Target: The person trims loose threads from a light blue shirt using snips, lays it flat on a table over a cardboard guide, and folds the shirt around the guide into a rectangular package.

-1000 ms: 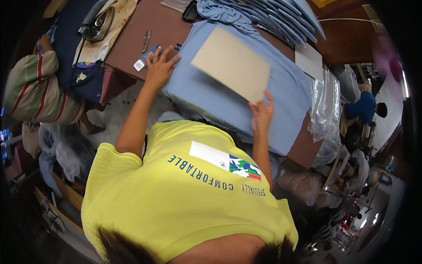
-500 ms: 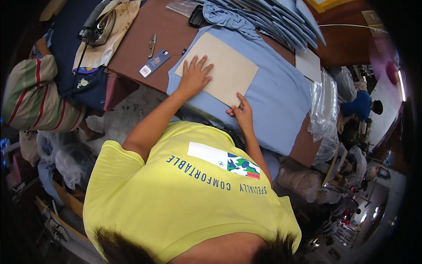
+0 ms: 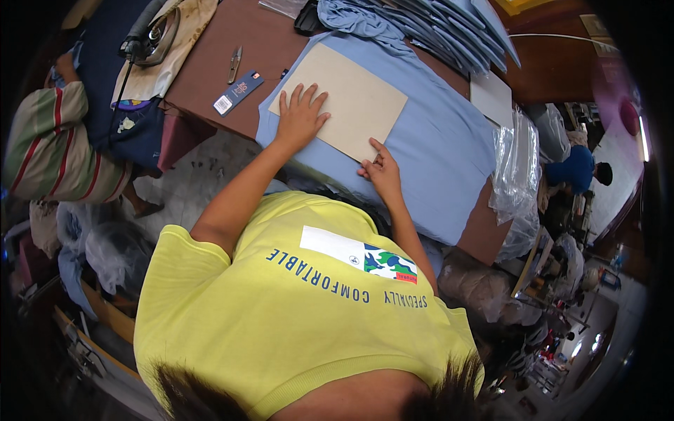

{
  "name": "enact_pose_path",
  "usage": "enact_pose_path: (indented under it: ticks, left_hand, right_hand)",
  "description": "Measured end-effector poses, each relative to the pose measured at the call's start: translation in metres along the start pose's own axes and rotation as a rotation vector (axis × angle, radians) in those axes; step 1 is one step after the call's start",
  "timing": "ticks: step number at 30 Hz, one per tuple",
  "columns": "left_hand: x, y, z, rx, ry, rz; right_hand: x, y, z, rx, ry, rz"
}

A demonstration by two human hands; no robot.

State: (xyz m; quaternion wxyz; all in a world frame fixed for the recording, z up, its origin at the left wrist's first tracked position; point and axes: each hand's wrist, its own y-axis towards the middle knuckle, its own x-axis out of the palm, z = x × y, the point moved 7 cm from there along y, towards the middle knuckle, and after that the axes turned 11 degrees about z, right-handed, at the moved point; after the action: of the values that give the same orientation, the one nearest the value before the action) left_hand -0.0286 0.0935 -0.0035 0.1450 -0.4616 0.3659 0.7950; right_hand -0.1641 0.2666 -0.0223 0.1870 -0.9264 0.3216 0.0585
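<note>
A beige cardboard rectangle (image 3: 361, 88) lies flat on a light blue garment (image 3: 439, 165) spread over the table. My left hand (image 3: 300, 121) rests palm down on the card's left part, fingers stretched and spread. At the card's near right corner is my right hand (image 3: 383, 172), its index finger reaching to the edge while the other fingers bend inward; it does not grip the card. Left of the garment lie a dark blue hang tag (image 3: 239, 92) and metal thread snips (image 3: 234, 64).
An iron (image 3: 156, 42) stands on a stained cloth at the far left. Folded blue garments (image 3: 449, 31) are stacked at the back, near a white board (image 3: 491, 98). Clear plastic bags (image 3: 514, 165) hang over the right edge. A person in striped clothing (image 3: 63, 158) stands at left.
The whole view has shifted slightly, with table and things a little farther left and up. Both hands keep nearly the same places at the card.
</note>
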Motion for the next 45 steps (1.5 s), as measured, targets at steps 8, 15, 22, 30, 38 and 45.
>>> enact_pose_path:
  ticks: [8,15,22,30,38,45]
  left_hand:
    - [-0.005,-0.003,0.011,-0.017,0.061,0.053]
    - [0.004,0.007,0.016,-0.068,0.117,0.124]
    - [0.007,0.015,0.024,-0.067,0.200,-0.023]
    - [0.040,0.032,0.021,0.002,-0.084,-0.017]
    - [0.030,0.044,0.048,0.018,0.054,-0.055]
    - [0.051,0.030,0.038,0.057,0.004,-0.090]
  right_hand:
    - [-0.006,0.011,0.000,-0.048,-0.269,-0.076]
    - [-0.001,0.013,-0.006,-0.025,-0.241,-0.109]
    - [-0.008,0.016,-0.021,0.027,-0.362,-0.222]
    - [-0.005,0.200,-0.118,-0.602,-0.604,0.027]
    - [0.026,0.286,-0.160,-0.682,-0.938,0.281]
    - [0.036,0.104,-0.173,-0.835,-0.386,-0.051]
